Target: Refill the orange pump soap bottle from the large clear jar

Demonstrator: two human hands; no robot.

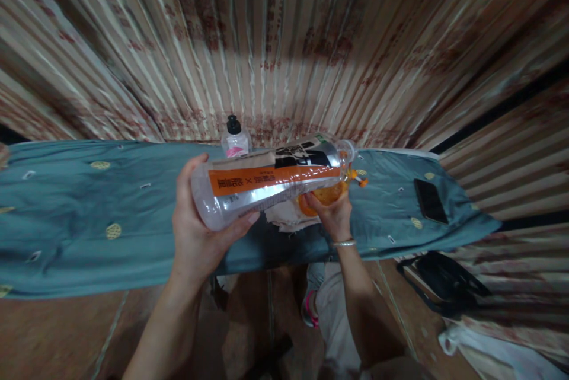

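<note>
So here the left hand [195, 220] is wrapped around the fat bottom end of a big clear plastic bottle [271, 181] with an orange and silver label, holding it tipped nearly flat, mouth pointing right. The neck sits right over an orange cup-like thing [322, 197] that the right hand [331, 214] grips from below, fingers closed round it. A small orange bit [358, 178] hangs by the bottle's mouth, looks like the cap on its tether. Can't tell whether anything is actually flowing out, the mouth is too blurry, and the bottle looks close to drained anyway.

All this happens just above a table [89, 220] covered with a blue-green cloth with little yellow patches. Under the hands there's a crumpled whitish rag or paper [288, 220] lying on the cloth. Behind the bottle, at the far edge, stands a small clear bottle with a black cap [235, 138]. Off to the right lies a dark phone [430, 201], well apart from the hands. A striped curtain [284, 42] fills the background, and a black bag [444, 282] sits on the floor near right.

My read: this is the pouring bit. Next it probably needs the bottle's bottom lifted a touch more while the orange thing stays level, otherwise it dribbles onto the cloth.
</note>
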